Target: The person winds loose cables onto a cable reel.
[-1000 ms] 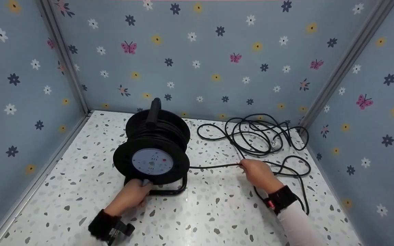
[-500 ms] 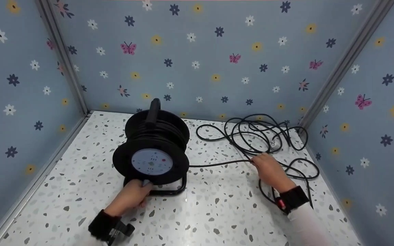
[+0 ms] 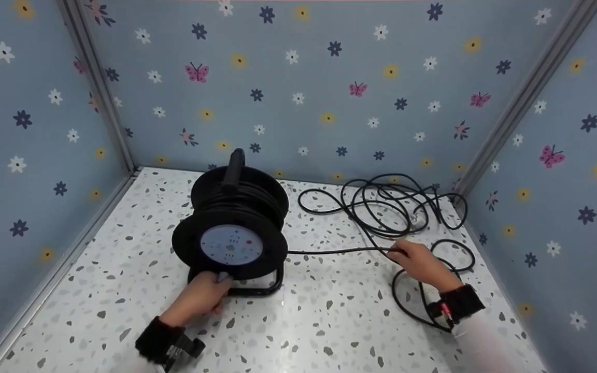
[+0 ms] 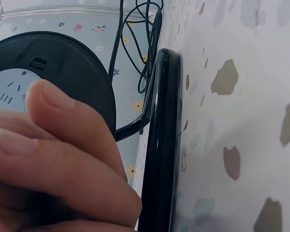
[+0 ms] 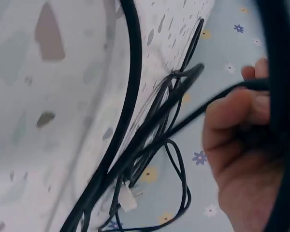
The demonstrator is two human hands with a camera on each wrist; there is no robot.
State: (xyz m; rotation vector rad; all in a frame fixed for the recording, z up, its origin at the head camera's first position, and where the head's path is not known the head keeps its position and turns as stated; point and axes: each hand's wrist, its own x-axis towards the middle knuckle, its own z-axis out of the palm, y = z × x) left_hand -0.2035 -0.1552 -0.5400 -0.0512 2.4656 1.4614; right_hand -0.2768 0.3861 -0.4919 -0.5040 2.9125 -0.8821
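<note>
Head view: the big black reel (image 3: 232,216) sits left. Its cord (image 3: 340,252) runs right, nearly straight, to the right hand (image 3: 427,267), whose fingers pinch it. The left hand (image 3: 201,294), at the reel's near side, curls round a grey knob (image 3: 223,277). Only the right wrist view shows the white plug (image 5: 127,197) plainly.

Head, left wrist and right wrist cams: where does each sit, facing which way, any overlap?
Head: worn on the head, facing forward and down at the cable reel and loose black cable; left grip, right grip and black wristbands show.
Left wrist: on that wrist, facing the reel's socket panel and tubular stand; the left grip's curled fingers show.
Right wrist: on that wrist, facing past the cable toward the flowered wall; right grip shows.
Shared: head and left wrist both show the socket panel.
</note>
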